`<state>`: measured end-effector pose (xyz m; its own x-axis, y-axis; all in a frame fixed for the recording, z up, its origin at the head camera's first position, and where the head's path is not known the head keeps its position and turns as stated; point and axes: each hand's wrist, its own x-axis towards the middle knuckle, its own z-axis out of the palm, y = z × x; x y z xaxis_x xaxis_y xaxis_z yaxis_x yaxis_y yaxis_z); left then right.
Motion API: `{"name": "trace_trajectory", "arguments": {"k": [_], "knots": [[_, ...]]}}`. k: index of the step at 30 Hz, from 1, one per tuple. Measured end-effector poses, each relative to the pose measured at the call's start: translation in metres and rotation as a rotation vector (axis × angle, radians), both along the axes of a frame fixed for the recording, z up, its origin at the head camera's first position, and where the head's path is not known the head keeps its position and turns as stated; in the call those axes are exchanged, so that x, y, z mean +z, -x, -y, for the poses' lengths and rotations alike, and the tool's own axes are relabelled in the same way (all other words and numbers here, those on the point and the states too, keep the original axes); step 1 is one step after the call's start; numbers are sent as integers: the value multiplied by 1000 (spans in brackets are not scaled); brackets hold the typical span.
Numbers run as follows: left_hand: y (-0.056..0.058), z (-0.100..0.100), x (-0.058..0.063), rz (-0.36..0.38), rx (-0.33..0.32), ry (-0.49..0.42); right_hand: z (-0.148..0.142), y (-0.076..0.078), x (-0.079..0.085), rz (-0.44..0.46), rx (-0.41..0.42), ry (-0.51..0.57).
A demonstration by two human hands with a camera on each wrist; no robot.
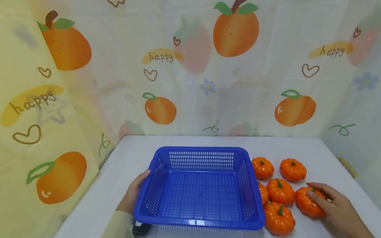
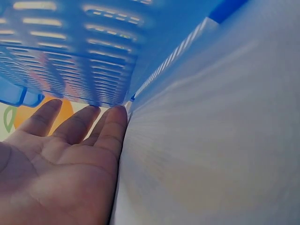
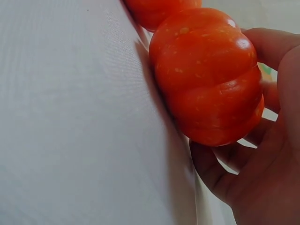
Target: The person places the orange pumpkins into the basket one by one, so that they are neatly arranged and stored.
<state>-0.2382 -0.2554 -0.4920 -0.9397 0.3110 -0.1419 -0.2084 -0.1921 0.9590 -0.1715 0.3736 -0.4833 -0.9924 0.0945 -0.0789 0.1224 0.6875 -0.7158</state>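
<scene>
Blue plastic basket [image 1: 200, 196], and we see the left grip [image 1: 135, 193], fingers extended, touching its side; the right grip [image 1: 340, 210] curls round an orange pumpkin [image 1: 307, 208].

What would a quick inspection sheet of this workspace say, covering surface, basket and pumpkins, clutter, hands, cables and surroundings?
Surface: white table, with pumpkins resting on it.
Basket: blue basket, perforated, nothing inside.
Pumpkins: six orange pumpkins seen, all right of the basket; one is largely hidden by its side.
Clutter: dark item by the left wrist, mostly hidden; cannot tell what.
Left hand: touches the basket's left side.
Right hand: holds the rightmost pumpkin.
Cables: nothing seen.
Surroundings: curtain printed with fruit, hearts and "happy".
</scene>
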Motion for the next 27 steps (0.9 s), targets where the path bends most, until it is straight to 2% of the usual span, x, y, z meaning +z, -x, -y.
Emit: {"name": "trace_trajectory", "arguments": {"k": [5, 7, 14, 19, 27], "knots": [[2, 3, 2, -36, -112, -24, 0, 0, 1, 17, -14, -1], [3, 4, 3, -44, -127, -27, 0, 1, 1, 8, -6, 0], [4, 5, 4, -57, -112, -7, 0, 0, 1, -39, -14, 3], [4, 4, 3, -30, -70, -2, 1, 0, 3, -55, -18, 5], [3, 1, 2, -2, -25, -14, 5, -3, 6, -140, -6, -18]]}}
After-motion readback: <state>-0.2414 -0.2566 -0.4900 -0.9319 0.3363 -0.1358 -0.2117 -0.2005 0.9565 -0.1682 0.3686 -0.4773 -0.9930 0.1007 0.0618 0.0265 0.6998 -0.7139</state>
